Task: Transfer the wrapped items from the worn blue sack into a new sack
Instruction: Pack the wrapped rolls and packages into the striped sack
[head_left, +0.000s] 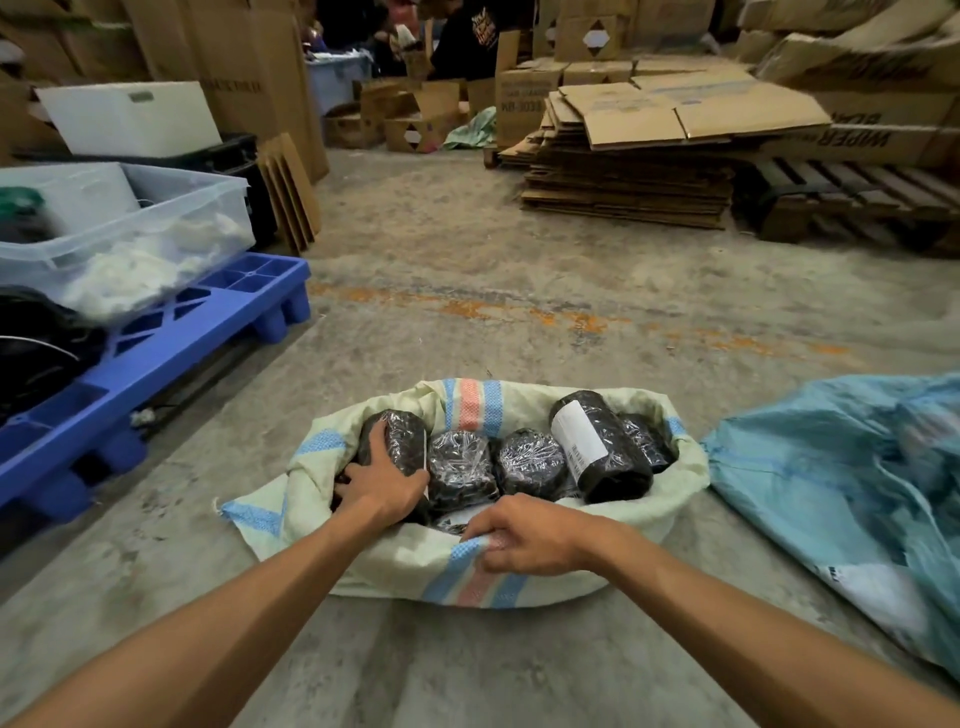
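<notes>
A pale cream woven sack (415, 561) with blue and pink stripes sits open on the concrete floor (467, 270) in the near middle, its rim rolled down. Inside lie several dark bundles wrapped in shiny clear film, packed side by side; the right-hand one (602, 447) lies tilted and bears a white label. The left hand (382, 486) curls its fingers over the leftmost bundle (400, 441), gripping it inside the sack. The right hand (524, 538) pinches the near rim of the sack at the stripes. The worn blue sack (841, 478) lies slumped on the floor just right of the new one, its edge close to the cream rim. A blue plastic pallet (171, 338) carrying clear bins stands to the left, apart from the sack. Bare floor stretches beyond to a far stack of flattened cardboard (634, 171).
</notes>
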